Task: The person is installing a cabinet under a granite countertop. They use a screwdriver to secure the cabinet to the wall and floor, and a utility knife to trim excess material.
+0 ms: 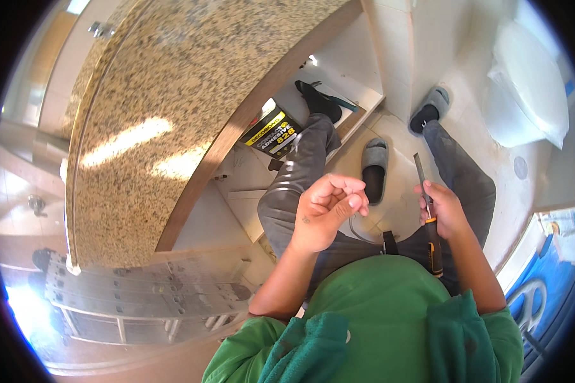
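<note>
Raised in front of my green shirt, my left hand [329, 214] has its fingers curled in and the thumb close to the fingertips. Whatever lies between them, if anything, is too small to make out. A chisel [433, 246] with a black and orange handle is in my right hand [445, 212], gripped near where the blade meets the handle. Its flat grey blade points away from me, and the handle end hangs toward my lap. The two hands are apart.
A speckled granite countertop [191, 83] with a wooden edge stands at left. In the open cabinet beneath sits a black and yellow tin [273, 133], beside my left foot [319, 102]. One slipper [375, 169] lies on the tiles. A plastic-wrapped toilet [523, 96] is at right.
</note>
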